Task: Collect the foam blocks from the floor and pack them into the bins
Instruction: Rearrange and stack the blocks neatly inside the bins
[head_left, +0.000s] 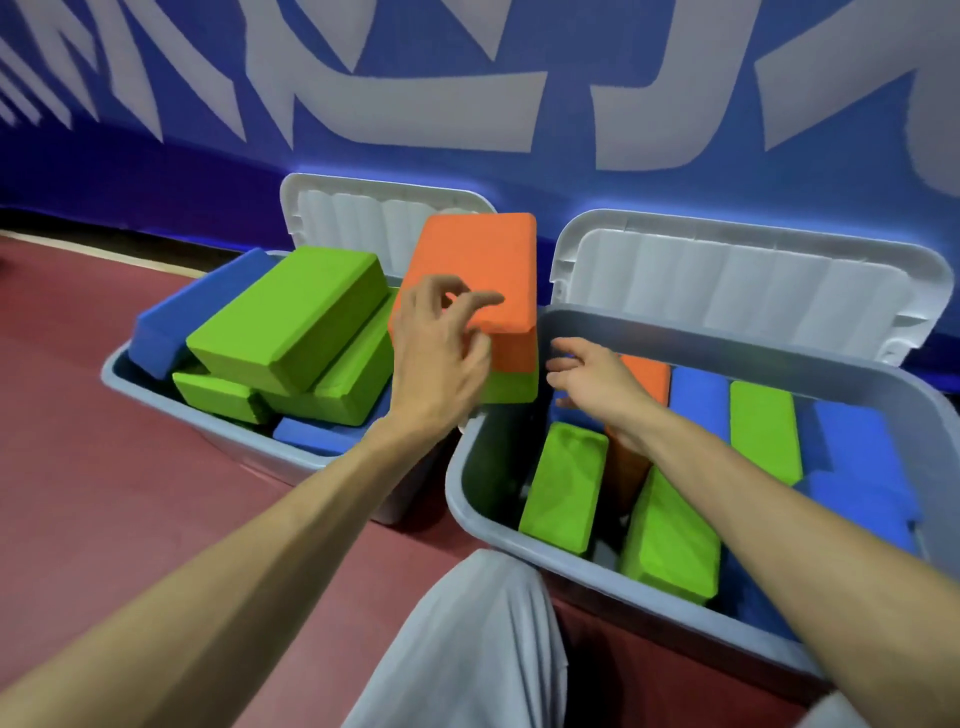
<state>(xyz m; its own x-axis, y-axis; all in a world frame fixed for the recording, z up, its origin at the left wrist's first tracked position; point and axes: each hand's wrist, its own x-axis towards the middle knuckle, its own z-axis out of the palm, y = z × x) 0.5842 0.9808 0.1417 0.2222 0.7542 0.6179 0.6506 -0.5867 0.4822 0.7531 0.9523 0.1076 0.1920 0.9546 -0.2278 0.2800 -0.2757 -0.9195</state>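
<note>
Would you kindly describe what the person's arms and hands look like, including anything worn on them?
The left forearm and right forearm are bare, with no sleeve in view. The left hand and right hand wear no gloves, and no watch, bracelet or ring shows. The only clothing visible is light grey trousers over a knee at the bottom.

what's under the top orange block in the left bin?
A green block shows directly beneath the orange block, at the right end of the left bin. The left hand covers their near-left side, and anything deeper is hidden.
</note>
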